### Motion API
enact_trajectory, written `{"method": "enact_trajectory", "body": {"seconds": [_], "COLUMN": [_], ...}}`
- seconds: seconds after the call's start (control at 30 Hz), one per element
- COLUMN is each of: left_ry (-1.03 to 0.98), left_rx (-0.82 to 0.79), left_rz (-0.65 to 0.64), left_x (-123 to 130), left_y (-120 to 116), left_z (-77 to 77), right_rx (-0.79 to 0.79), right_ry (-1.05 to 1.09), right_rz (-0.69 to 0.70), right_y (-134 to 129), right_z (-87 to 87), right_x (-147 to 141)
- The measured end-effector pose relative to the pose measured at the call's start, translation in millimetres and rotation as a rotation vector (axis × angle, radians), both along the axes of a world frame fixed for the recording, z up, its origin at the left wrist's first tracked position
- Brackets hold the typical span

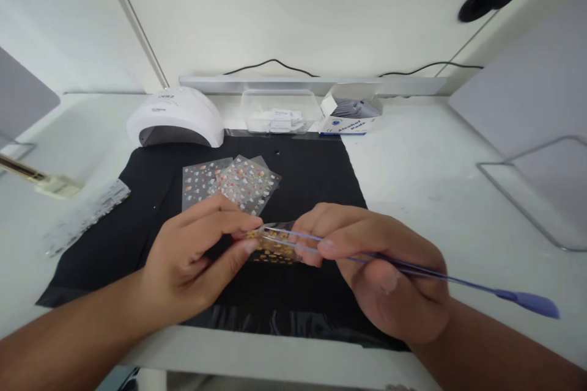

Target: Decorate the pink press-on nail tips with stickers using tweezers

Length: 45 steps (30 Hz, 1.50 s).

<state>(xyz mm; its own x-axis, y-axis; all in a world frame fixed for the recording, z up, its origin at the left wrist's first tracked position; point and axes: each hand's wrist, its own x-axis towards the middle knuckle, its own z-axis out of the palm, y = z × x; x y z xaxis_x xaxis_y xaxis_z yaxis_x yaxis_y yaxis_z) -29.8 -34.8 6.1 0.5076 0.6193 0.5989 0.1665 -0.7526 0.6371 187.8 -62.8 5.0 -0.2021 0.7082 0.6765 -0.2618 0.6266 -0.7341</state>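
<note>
Between my hands is a clear sticker sheet [277, 247] with small yellow-orange prints, held above a black mat [302, 165]. My left hand [202, 256] pinches the sheet's left edge between thumb and fingers. In my right hand [385, 263] are thin purple tweezers [477, 285], their tips reaching left over the sheet and their wide end pointing right. Fingers of that hand also touch the sheet's right side. Other clear sheets with white and red prints [247, 180] lie overlapping on the mat beyond my hands.
A white lamp [177, 116] stands at the back left. Behind the mat are a clear tray [279, 119] with white packets and an Alcohol Pads box [348, 116]. Shiny patterned strips [92, 214] lie at left, below a gold-and-white rod [41, 180]. A wire frame [518, 201] stands right.
</note>
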Motion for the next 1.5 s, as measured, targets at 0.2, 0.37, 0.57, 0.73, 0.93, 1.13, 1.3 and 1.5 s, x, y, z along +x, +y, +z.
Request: {"method": "enact_trajectory", "body": {"seconds": [0.2,0.37,0.57,0.73,0.93,1.13,1.3,1.5], "left_ry": [0.042,0.061,0.08,0.073,0.086,0.077,0.09,0.098], "left_rx": [0.066,0.088,0.091,0.109,0.115,0.127,0.104,0.086], "left_rz": [-0.028,-0.048,-0.077,-0.072,-0.082,-0.078,-0.062,-0.073], "left_x": [-1.0,-1.4,-2.7,-1.1,0.0,0.8,0.0,-1.3], "left_y": [-1.5,-2.2,-3.3,-3.1,-2.6,-3.2,-3.1,-2.7], "left_z": [3.3,4.9,8.6,11.5,14.1,14.5,14.0,14.4], "right_rx": [-0.038,-0.068,-0.111,-0.111,-0.123,-0.129,-0.143,-0.119], "right_ry": [0.001,0.019,0.03,0.03,0.044,0.038,0.012,0.048], "right_rz": [0.012,0.009,0.027,0.031,0.057,0.054,0.062,0.032], "right_y": [1.1,-0.6,-2.7,-2.3,-0.5,-1.0,-1.7,-1.6], "right_z": [-0.1,0.5,4.1,5.3,6.4,7.6,8.2,7.1], "right_x": [2.1,2.0,1.2,1.7,0.8,1.7,1.7,0.2]}}
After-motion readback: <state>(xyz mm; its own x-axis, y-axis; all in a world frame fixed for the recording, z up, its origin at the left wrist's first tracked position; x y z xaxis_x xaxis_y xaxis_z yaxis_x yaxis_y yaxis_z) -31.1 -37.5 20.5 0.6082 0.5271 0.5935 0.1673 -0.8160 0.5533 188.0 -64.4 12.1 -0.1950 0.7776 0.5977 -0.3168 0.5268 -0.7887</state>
